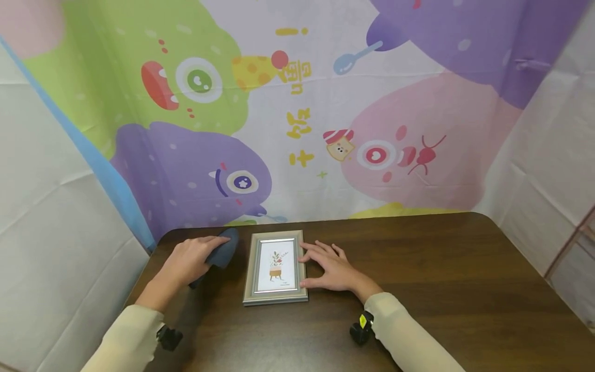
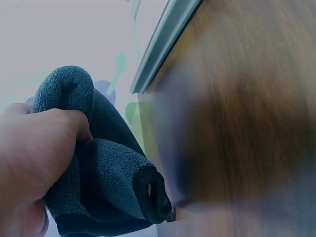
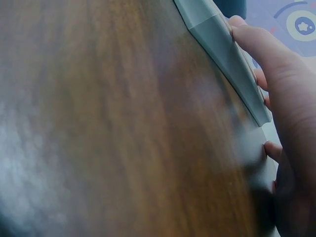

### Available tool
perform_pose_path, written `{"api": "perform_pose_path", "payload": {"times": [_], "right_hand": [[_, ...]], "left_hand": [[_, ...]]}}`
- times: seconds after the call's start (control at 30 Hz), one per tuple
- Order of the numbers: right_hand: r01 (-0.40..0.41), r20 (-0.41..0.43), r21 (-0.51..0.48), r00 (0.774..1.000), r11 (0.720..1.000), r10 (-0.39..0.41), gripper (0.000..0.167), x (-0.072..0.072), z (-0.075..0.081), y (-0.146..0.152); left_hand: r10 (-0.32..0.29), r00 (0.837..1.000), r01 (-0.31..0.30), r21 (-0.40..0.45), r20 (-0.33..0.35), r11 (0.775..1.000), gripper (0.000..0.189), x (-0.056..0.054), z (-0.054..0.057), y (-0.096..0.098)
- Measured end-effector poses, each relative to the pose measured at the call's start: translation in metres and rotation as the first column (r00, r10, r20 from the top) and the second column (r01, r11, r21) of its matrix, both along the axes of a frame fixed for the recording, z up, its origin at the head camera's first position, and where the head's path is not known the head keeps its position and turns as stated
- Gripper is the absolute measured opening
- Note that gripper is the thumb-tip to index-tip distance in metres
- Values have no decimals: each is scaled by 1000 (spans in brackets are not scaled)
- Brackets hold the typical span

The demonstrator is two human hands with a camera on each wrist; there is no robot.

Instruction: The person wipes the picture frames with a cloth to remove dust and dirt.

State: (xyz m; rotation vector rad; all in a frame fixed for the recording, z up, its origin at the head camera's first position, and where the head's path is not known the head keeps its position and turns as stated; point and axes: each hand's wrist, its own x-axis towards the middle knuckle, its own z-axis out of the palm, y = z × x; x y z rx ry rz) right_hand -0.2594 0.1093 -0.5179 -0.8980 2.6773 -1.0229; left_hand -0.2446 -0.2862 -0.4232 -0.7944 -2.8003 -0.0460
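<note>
A folded dark blue-grey cloth (image 1: 223,253) is gripped in my left hand (image 1: 189,261), raised over the table to the left of a picture frame. Its fuzzy folds (image 2: 113,170) bulge out past the thumb in the left wrist view. The picture frame (image 1: 252,274) lies flat, silver-beige around a print of a potted plant (image 1: 276,266). My right hand (image 1: 335,269) is at the frame's right side, fingers spread. Its thumb and fingertips touch that edge. From the right wrist, the frame's side (image 3: 224,59) shows beside the thumb, with some fingers partly hidden.
The dark brown wooden table (image 1: 418,274) has rounded far corners. Behind it hangs a cloth backdrop (image 1: 297,196) with cartoon monsters, and pale fabric walls (image 1: 51,232) rise at both sides. Black wrist cameras (image 1: 360,330) sit on the cuffs.
</note>
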Motion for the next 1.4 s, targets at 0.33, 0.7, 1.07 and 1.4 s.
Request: {"api": "perform_pose_path", "payload": {"times": [0.33, 0.7, 1.07, 1.4], "right_hand": [[3, 5, 20, 1000, 1000, -3, 53, -1, -1, 1], [1, 21, 14, 1000, 1000, -1, 53, -2, 1, 0], [-6, 23, 9, 1000, 1000, 6, 53, -2, 2, 1], [-4, 23, 21, 1000, 1000, 3, 54, -3, 0, 1]], "left_hand": [[-26, 999, 26, 1, -20, 1000, 62, -9, -1, 13], [-33, 999, 33, -22, -2, 999, 60, -20, -1, 31], [-47, 999, 48, -34, 20, 998, 60, -33, -11, 46], [-16, 992, 30, -117, 124, 993, 61, -35, -27, 55]]}}
